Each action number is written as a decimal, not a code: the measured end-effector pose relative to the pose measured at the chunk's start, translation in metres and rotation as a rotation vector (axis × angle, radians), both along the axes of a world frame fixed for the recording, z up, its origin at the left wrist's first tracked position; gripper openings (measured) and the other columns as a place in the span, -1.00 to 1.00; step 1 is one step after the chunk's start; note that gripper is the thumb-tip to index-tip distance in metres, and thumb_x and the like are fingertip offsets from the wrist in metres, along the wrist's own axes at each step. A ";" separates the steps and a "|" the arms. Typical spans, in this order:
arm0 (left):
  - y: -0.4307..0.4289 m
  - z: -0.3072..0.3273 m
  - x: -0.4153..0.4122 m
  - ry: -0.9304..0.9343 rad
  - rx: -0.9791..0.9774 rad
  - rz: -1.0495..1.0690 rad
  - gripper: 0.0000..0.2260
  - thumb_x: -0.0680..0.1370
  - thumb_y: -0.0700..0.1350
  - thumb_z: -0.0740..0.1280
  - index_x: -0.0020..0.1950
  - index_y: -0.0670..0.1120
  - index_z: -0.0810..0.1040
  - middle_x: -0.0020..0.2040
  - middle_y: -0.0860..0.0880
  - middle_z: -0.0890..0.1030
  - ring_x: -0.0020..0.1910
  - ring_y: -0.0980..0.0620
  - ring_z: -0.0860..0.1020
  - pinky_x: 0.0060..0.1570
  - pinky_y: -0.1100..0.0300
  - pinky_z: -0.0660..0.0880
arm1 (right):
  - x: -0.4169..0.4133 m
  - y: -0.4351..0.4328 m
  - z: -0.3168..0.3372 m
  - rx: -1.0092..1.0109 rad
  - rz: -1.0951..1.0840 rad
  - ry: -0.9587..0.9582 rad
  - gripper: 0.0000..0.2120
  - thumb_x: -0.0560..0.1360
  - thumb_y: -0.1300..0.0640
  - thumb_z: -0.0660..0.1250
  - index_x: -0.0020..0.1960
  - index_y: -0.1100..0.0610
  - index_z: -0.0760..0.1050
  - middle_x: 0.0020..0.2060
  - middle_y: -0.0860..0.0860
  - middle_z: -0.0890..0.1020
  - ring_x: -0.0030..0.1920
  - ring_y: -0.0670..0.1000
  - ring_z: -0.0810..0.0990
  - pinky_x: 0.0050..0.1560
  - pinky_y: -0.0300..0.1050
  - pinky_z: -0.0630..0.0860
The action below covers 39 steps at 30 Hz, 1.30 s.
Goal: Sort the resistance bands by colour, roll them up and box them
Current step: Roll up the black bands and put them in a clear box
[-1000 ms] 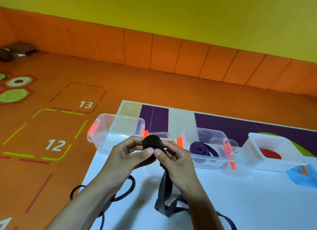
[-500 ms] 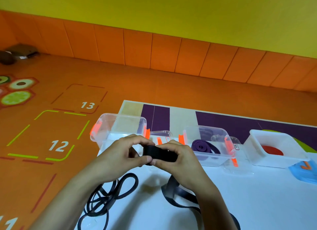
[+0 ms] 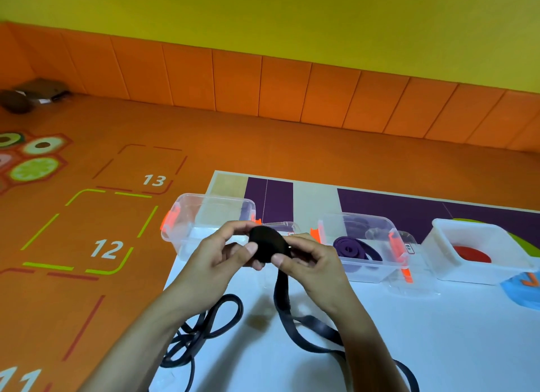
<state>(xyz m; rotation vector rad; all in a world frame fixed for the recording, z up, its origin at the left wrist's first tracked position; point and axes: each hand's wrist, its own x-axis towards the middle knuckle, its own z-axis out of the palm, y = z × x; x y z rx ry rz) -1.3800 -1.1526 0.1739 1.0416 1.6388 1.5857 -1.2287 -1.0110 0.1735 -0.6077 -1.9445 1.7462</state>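
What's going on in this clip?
A person is partway through coiling a black resistance band, pinching the roll between the left hand and right hand above the white table. Its unrolled tail hangs down onto the table. A thinner black band lies loose at the left. A purple band already sits in a clear box, and a red band in a white box.

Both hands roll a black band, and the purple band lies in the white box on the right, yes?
No. The head view shows the purple band in the middle clear box; the white box holds a red band. The left hand and right hand do grip the black band.
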 end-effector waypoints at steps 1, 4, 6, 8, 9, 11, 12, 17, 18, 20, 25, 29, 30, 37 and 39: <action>0.002 0.000 0.001 -0.065 0.046 0.015 -0.70 0.59 -0.08 0.32 0.31 -0.05 0.50 0.05 -0.09 0.68 -0.11 -0.08 0.67 0.11 0.08 0.58 | -0.001 -0.001 -0.003 -0.050 -0.009 0.031 -0.76 0.50 0.21 0.50 0.15 0.03 0.70 -0.04 -0.05 0.71 -0.02 -0.10 0.68 0.07 -0.22 0.55; 0.009 -0.003 0.009 -0.280 0.140 0.021 -0.67 0.57 -0.15 0.32 0.33 -0.17 0.49 0.18 -0.11 0.64 -0.11 -0.15 0.68 0.12 0.02 0.60 | -0.005 -0.009 -0.006 -0.146 -0.058 0.133 -0.74 0.55 0.20 0.43 0.23 0.17 0.64 -0.02 0.05 0.75 -0.05 -0.05 0.70 0.03 -0.17 0.58; 0.012 -0.006 0.016 -0.482 0.174 0.019 -0.64 0.54 -0.20 0.33 0.33 -0.22 0.47 0.21 -0.19 0.62 -0.08 -0.21 0.69 0.09 0.01 0.61 | -0.009 -0.014 -0.005 -0.256 -0.101 0.204 -0.75 0.58 0.27 0.36 0.25 0.24 0.62 0.01 0.07 0.75 0.00 -0.03 0.72 0.02 -0.21 0.59; 0.014 -0.007 0.021 -0.615 0.162 0.011 -0.65 0.55 -0.25 0.36 0.33 -0.24 0.46 0.22 -0.23 0.61 -0.02 -0.28 0.70 0.03 0.00 0.64 | -0.010 -0.012 -0.004 -0.215 -0.134 0.175 -0.76 0.58 0.27 0.36 0.23 0.19 0.64 0.02 0.06 0.75 0.04 0.04 0.71 0.02 -0.18 0.59; 0.014 -0.006 0.022 -0.607 0.128 0.005 -0.69 0.58 -0.28 0.36 0.32 -0.23 0.46 0.23 -0.22 0.61 -0.01 -0.29 0.69 0.00 -0.01 0.65 | -0.008 -0.007 -0.006 -0.127 -0.136 0.125 -0.77 0.57 0.23 0.39 0.21 0.12 0.66 0.02 0.04 0.75 0.06 0.08 0.69 0.05 -0.12 0.60; 0.012 -0.005 0.018 -0.452 0.010 -0.002 -0.75 0.63 -0.30 0.32 0.31 -0.18 0.50 0.21 -0.18 0.60 -0.04 -0.25 0.70 -0.07 -0.01 0.66 | -0.003 0.003 -0.006 -0.004 -0.109 0.044 -0.78 0.54 0.19 0.45 0.16 0.01 0.69 0.01 -0.01 0.75 0.06 0.06 0.68 0.12 -0.07 0.58; 0.010 -0.004 0.013 -0.340 -0.056 -0.005 -0.75 0.62 -0.30 0.32 0.29 -0.14 0.52 0.19 -0.16 0.61 -0.05 -0.22 0.69 -0.08 -0.02 0.67 | -0.001 0.007 -0.004 0.020 -0.093 0.016 -0.78 0.52 0.18 0.48 0.13 -0.03 0.70 0.00 -0.02 0.75 0.05 0.02 0.69 0.13 -0.10 0.58; 0.004 0.006 -0.005 0.091 -0.171 -0.077 -0.71 0.58 -0.16 0.44 0.27 0.09 0.58 0.14 0.05 0.62 -0.22 -0.01 0.62 -0.11 0.13 0.60 | 0.004 0.015 0.004 0.100 0.048 -0.083 -0.80 0.43 0.14 0.57 0.02 -0.06 0.73 -0.10 -0.01 0.72 -0.06 -0.03 0.69 0.03 -0.15 0.61; 0.004 0.008 -0.007 0.128 -0.178 -0.102 -0.73 0.59 -0.15 0.43 0.26 0.08 0.58 0.13 0.06 0.62 -0.24 0.00 0.61 -0.11 0.13 0.59 | 0.003 0.015 0.004 0.093 0.048 -0.085 -0.81 0.43 0.15 0.58 0.01 -0.05 0.73 -0.11 -0.01 0.72 -0.07 -0.02 0.69 0.03 -0.12 0.62; 0.004 0.009 -0.010 0.157 -0.195 -0.128 -0.77 0.60 -0.12 0.41 0.25 0.05 0.57 0.07 0.02 0.64 -0.23 -0.01 0.63 -0.06 0.07 0.60 | 0.000 0.012 0.003 0.077 0.028 -0.061 -0.81 0.41 0.16 0.59 0.00 -0.04 0.73 -0.11 -0.01 0.71 -0.08 -0.03 0.69 0.04 -0.07 0.63; 0.007 0.003 -0.004 0.137 -0.116 -0.063 -0.79 0.65 -0.05 0.33 0.28 0.07 0.51 -0.11 -0.16 0.67 -0.21 -0.01 0.64 -0.03 0.11 0.55 | -0.003 0.009 -0.003 0.022 -0.043 0.040 -0.74 0.40 0.12 0.57 0.08 -0.04 0.71 0.00 -0.03 0.63 0.02 -0.08 0.65 0.00 -0.22 0.58; 0.015 0.002 0.001 -0.082 0.067 0.071 -0.72 0.60 -0.06 0.30 0.30 -0.08 0.52 0.04 -0.06 0.65 -0.25 -0.05 0.61 -0.09 0.10 0.58 | -0.007 0.002 -0.008 -0.081 -0.051 0.107 -0.77 0.51 0.25 0.46 0.16 0.14 0.67 -0.18 -0.08 0.69 -0.18 -0.15 0.59 -0.07 -0.28 0.51; 0.017 0.002 0.004 -0.153 0.106 0.097 -0.71 0.58 -0.08 0.30 0.29 -0.12 0.52 0.08 -0.08 0.65 -0.25 -0.07 0.61 -0.08 0.10 0.59 | -0.009 -0.002 -0.010 -0.119 -0.070 0.128 -0.79 0.53 0.24 0.44 0.16 0.12 0.67 -0.22 -0.08 0.67 -0.22 -0.13 0.55 -0.11 -0.27 0.48; 0.028 0.001 0.021 -0.611 0.204 0.112 -0.79 0.64 -0.29 0.29 0.28 -0.21 0.49 0.04 -0.27 0.66 -0.18 -0.18 0.69 -0.07 0.07 0.65 | -0.014 -0.006 -0.009 -0.129 -0.137 0.149 -0.71 0.51 0.01 0.41 0.21 0.02 0.66 -0.29 -0.11 0.61 -0.29 -0.05 0.45 -0.21 -0.20 0.41; 0.026 0.000 0.023 -0.662 0.181 0.107 -0.79 0.64 -0.34 0.24 0.27 -0.21 0.48 0.06 -0.28 0.66 -0.15 -0.23 0.71 -0.07 0.07 0.65 | -0.013 -0.005 -0.010 -0.140 -0.132 0.175 -0.79 0.58 0.16 0.37 0.20 0.08 0.64 -0.31 -0.15 0.63 -0.32 -0.19 0.49 -0.23 -0.35 0.40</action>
